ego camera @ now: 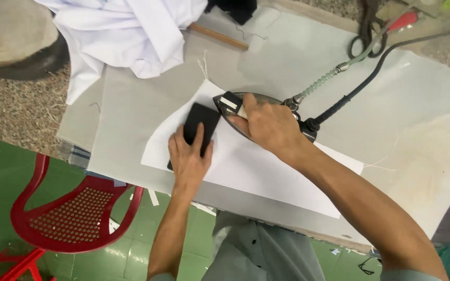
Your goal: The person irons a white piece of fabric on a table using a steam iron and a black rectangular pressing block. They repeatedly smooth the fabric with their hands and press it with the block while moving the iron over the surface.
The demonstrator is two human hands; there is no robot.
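Iron on the black piece, both hands in close
Right hand point(266, 122) wraps the iron point(246, 106) handle; left hand point(188, 156) lies flat, fingers spread, pinning the black fabric piece point(201, 120) on white cloth point(266, 171); fingertips sit near the soleplate, so a slip could burn them

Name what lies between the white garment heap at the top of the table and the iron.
In the head view, only bare grey table cover and a loose thread separate the white garment heap from the iron, gripped by the right hand.
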